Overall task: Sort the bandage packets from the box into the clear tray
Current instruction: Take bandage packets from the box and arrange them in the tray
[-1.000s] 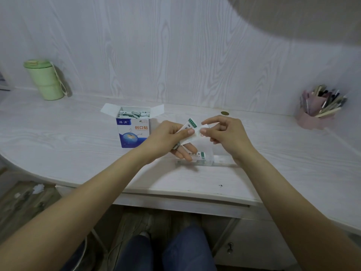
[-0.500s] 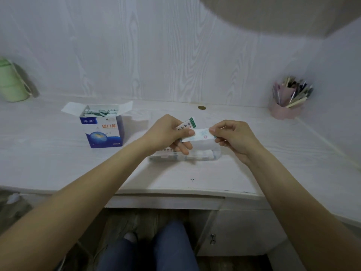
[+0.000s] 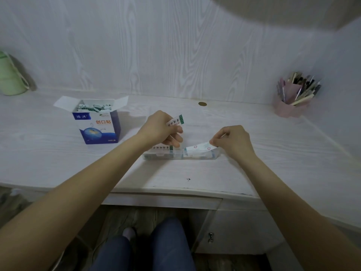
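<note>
At the far left a green container (image 3: 10, 79) stands by the wall; the open box (image 3: 97, 122) stands apart from it on the pale bench (image 3: 195, 173). The left hand (image 3: 160, 130) grips a packet (image 3: 175, 121). The right hand (image 3: 232, 139) pinches another packet (image 3: 199, 148) over the clear tray (image 3: 181, 155). A pen holder (image 3: 293, 98) fills the right corner.

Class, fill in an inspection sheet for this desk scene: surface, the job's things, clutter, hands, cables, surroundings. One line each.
Surface: pale wood-grain desk, small dark mark near the front edge.
Job's things: open box with packets inside; clear tray in front of the hands, some packets already in it.
Clutter: green cup far left; pink pen holder far right; brown disc by the wall.
Hands: left hand grips packets; right hand pinches one packet with its end over the tray.
Cables: nothing seen.
Surroundings: panelled wall; drawer under the desk; person's legs below.
</note>
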Available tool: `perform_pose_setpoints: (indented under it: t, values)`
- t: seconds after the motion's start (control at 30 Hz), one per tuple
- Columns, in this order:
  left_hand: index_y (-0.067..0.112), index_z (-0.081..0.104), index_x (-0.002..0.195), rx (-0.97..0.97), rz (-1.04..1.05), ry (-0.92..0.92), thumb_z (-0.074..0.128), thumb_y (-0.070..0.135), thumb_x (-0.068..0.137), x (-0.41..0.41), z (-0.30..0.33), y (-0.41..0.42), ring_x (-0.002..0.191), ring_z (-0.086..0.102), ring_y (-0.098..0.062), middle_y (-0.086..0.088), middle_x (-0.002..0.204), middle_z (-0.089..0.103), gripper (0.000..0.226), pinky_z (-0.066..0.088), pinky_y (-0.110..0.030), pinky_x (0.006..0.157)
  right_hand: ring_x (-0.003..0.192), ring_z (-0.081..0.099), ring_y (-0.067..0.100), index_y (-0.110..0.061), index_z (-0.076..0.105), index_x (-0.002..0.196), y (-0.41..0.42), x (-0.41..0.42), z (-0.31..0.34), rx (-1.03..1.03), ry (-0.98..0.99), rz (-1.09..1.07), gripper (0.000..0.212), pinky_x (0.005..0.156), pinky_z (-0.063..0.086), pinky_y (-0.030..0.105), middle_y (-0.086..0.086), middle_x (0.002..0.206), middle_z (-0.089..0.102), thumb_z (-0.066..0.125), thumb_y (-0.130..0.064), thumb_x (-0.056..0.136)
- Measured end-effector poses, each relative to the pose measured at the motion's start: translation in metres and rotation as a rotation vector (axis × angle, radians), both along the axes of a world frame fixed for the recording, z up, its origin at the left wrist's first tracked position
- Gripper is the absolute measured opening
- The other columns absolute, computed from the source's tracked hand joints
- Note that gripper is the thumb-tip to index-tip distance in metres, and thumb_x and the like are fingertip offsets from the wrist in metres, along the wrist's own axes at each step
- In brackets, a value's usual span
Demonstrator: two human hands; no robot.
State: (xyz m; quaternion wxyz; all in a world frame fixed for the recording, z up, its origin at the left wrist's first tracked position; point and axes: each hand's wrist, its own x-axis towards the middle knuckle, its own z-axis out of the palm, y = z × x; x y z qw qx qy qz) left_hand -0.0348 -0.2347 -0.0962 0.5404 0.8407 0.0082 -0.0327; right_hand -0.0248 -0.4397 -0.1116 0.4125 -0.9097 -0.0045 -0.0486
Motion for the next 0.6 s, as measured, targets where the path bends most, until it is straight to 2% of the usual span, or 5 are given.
perform_pose_setpoints:
  t: [0.03, 0.13, 0.2, 0.33, 0.6]
  values:
    - [-0.001, 0.064, 0.089, 0.009, -0.003, -0.01, 0.053, 0.005, 0.095, 0.001, 0.0, 0.001, 0.044, 0.063, -0.012, -0.018, 0.079, 0.071, 0.014, 0.046, -0.017, 0.042, 0.065, 0.055, 0.005, -0.011, 0.07, 0.071, 0.002, 0.001, 0.0, -0.057, -0.023, 0.02, 0.007, 0.052, 0.038, 0.01, -0.009, 0.064, 0.059, 0.073, -0.008, 0.077]
    - [0.005, 0.064, 0.087, 0.016, -0.011, -0.036, 0.051, 0.009, 0.096, 0.003, -0.001, -0.002, 0.044, 0.062, -0.012, -0.014, 0.08, 0.072, 0.016, 0.046, -0.017, 0.042, 0.074, 0.059, 0.013, -0.015, 0.067, 0.069, 0.009, 0.005, -0.002, -0.199, -0.042, 0.048, 0.011, 0.062, 0.047, 0.024, -0.008, 0.066, 0.058, 0.072, -0.011, 0.077]
    - [0.006, 0.065, 0.09, 0.03, -0.024, -0.047, 0.051, 0.011, 0.096, 0.004, -0.001, -0.005, 0.045, 0.063, -0.013, -0.011, 0.08, 0.073, 0.016, 0.047, -0.018, 0.044, 0.079, 0.06, 0.017, -0.017, 0.065, 0.071, 0.013, 0.006, -0.005, -0.301, -0.033, 0.071, 0.011, 0.067, 0.049, 0.029, -0.006, 0.07, 0.058, 0.072, -0.013, 0.078]
    - [0.007, 0.066, 0.089, 0.037, -0.042, -0.062, 0.051, 0.012, 0.095, 0.006, -0.003, -0.007, 0.047, 0.065, -0.014, -0.01, 0.08, 0.073, 0.017, 0.048, -0.018, 0.045, 0.089, 0.057, 0.02, -0.019, 0.061, 0.082, 0.017, 0.007, -0.005, -0.482, -0.039, 0.125, 0.008, 0.066, 0.042, 0.029, 0.002, 0.092, 0.063, 0.068, -0.019, 0.082]
    - [0.004, 0.066, 0.092, 0.043, -0.064, -0.059, 0.051, 0.011, 0.096, 0.006, -0.002, -0.005, 0.047, 0.065, -0.014, -0.01, 0.082, 0.073, 0.017, 0.048, -0.018, 0.046, 0.086, 0.059, 0.021, -0.021, 0.066, 0.085, 0.022, 0.007, 0.008, -0.712, -0.018, 0.196, 0.01, 0.064, 0.037, 0.027, 0.0, 0.092, 0.064, 0.072, -0.028, 0.082]
